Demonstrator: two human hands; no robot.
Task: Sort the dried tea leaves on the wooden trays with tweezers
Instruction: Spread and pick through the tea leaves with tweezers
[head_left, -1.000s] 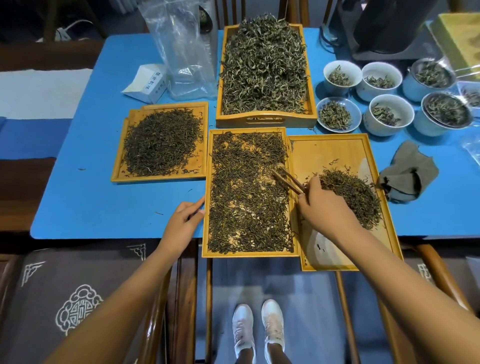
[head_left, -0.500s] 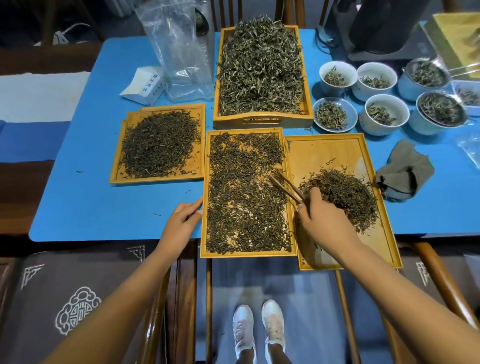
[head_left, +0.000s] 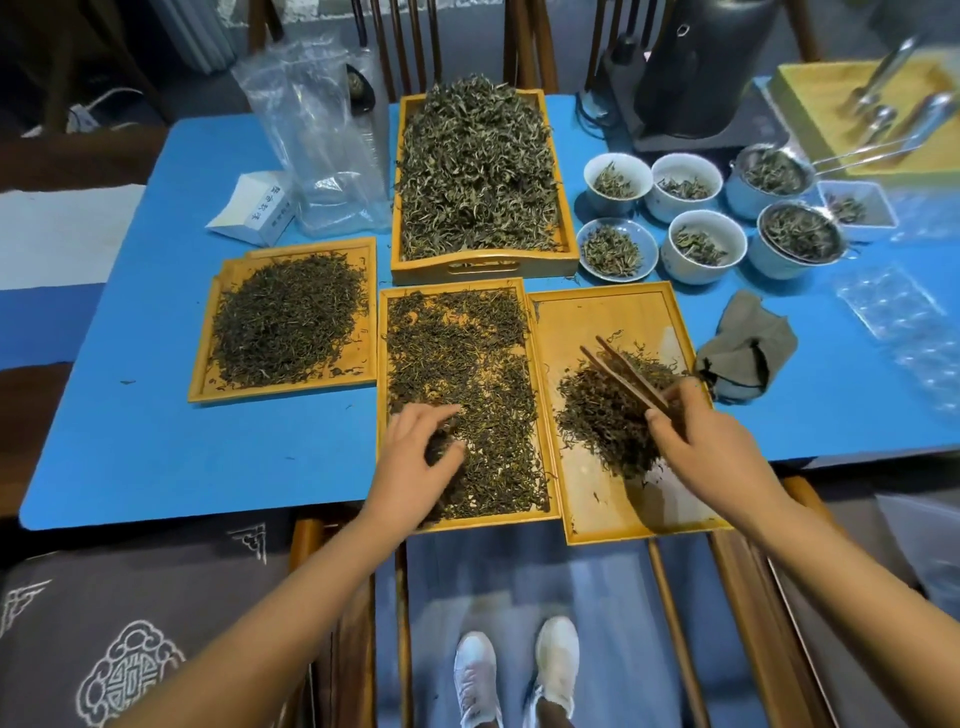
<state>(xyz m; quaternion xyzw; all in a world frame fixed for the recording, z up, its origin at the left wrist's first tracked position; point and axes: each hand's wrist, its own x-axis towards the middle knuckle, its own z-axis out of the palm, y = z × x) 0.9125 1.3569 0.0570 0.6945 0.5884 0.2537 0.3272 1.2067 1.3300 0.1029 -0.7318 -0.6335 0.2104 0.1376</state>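
Note:
Three flat wooden trays lie on the blue table. The middle tray (head_left: 550, 441) is spread with dark tea leaves (head_left: 467, 353); my left hand (head_left: 415, 467) rests in its near left part, fingers curled into the leaves. The right tray (head_left: 597, 317) holds a smaller heap of leaves (head_left: 597, 410). My right hand (head_left: 701, 441) hovers over that heap's right side, gripping brown wooden tweezers (head_left: 623, 374) whose tips point up and left, above the heap. The left tray (head_left: 200, 353) carries a dense pile.
A deep tray (head_left: 483, 267) heaped with paler leaves stands behind. Several white cups and bowls of leaves (head_left: 701, 244) sit at the back right, a grey cloth pouch (head_left: 748, 348) by the right tray. A plastic bag (head_left: 322, 140) and white box (head_left: 254, 208) stand back left.
My left hand moved from the table edge onto the middle tray's leaves. My right hand carried the tweezers rightward, from the middle tray's border to over the right tray's heap.

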